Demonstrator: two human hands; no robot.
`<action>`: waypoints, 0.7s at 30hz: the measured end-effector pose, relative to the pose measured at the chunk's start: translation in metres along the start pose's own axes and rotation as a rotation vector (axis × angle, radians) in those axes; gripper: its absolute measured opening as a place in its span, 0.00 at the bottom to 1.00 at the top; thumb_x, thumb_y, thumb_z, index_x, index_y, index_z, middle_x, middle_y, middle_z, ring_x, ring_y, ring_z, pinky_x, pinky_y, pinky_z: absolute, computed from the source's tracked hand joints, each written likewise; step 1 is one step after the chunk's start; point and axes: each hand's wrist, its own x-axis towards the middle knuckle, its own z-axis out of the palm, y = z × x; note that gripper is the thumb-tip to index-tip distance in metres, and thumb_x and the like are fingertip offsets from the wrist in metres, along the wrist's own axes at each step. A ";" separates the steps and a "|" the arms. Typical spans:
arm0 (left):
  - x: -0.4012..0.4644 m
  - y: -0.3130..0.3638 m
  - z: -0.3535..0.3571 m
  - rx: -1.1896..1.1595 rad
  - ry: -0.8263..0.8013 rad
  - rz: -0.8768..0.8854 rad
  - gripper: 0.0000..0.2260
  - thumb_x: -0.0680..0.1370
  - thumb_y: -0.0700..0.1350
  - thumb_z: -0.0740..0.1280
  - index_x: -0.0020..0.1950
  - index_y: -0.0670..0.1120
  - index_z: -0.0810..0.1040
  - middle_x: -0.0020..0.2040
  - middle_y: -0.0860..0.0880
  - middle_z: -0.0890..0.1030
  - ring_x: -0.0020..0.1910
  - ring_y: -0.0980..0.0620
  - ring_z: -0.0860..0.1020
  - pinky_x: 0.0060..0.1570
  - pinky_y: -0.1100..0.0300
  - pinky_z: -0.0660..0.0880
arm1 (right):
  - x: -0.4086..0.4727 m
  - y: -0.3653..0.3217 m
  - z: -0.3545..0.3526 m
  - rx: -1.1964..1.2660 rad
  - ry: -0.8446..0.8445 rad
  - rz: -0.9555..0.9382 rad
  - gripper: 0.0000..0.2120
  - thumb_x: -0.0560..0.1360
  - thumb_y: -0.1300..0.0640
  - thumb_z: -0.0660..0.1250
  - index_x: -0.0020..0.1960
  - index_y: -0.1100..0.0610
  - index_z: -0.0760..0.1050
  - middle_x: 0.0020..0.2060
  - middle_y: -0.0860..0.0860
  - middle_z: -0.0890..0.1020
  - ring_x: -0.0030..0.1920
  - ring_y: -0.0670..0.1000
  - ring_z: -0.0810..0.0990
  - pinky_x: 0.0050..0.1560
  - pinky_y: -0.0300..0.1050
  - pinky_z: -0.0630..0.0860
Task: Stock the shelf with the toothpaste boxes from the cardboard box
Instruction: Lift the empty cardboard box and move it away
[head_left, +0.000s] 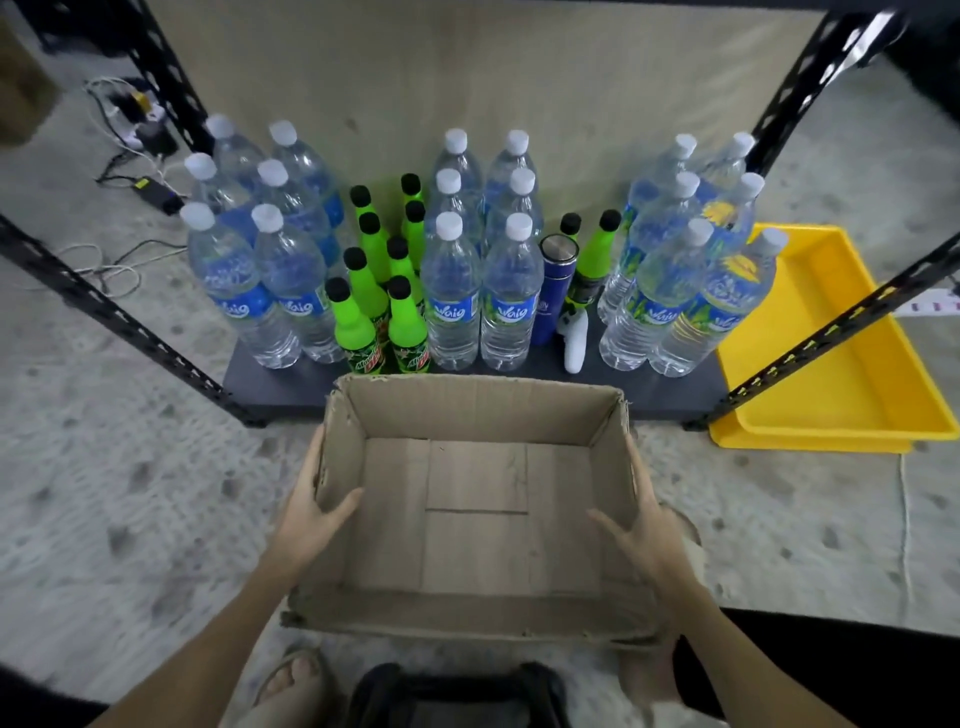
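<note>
Concrete floor (130, 467), grey and speckled, is filling my view around a black shelf (670, 387) that is carrying water bottles (452, 291) and green soda bottles (353, 332). I am seeing the cardboard box (467, 499) sitting before it, left hand (311, 514) and right hand (636, 525) gripping its side walls. A yellow tray (831, 415) is lying at right.

Storeroom: metal rack (810, 358), stocked bottles (452, 291)
</note>
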 end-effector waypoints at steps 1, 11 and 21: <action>0.000 -0.001 0.000 0.000 -0.004 0.003 0.40 0.77 0.34 0.70 0.82 0.51 0.53 0.80 0.62 0.58 0.78 0.62 0.58 0.75 0.58 0.60 | 0.001 -0.001 0.000 -0.005 -0.007 -0.003 0.52 0.73 0.53 0.77 0.81 0.36 0.43 0.75 0.45 0.69 0.67 0.59 0.77 0.54 0.41 0.74; -0.048 -0.019 -0.063 0.087 0.101 0.016 0.32 0.82 0.35 0.61 0.82 0.50 0.50 0.80 0.64 0.53 0.79 0.64 0.51 0.77 0.62 0.52 | 0.010 -0.055 0.033 0.015 -0.149 -0.152 0.54 0.73 0.66 0.74 0.78 0.30 0.44 0.75 0.36 0.65 0.73 0.55 0.71 0.69 0.54 0.72; -0.149 -0.068 -0.191 0.137 0.354 -0.077 0.31 0.84 0.37 0.58 0.82 0.52 0.46 0.81 0.61 0.47 0.79 0.63 0.48 0.77 0.64 0.51 | 0.020 -0.187 0.145 -0.047 -0.414 -0.438 0.53 0.75 0.65 0.71 0.78 0.29 0.40 0.74 0.42 0.71 0.58 0.62 0.82 0.58 0.55 0.78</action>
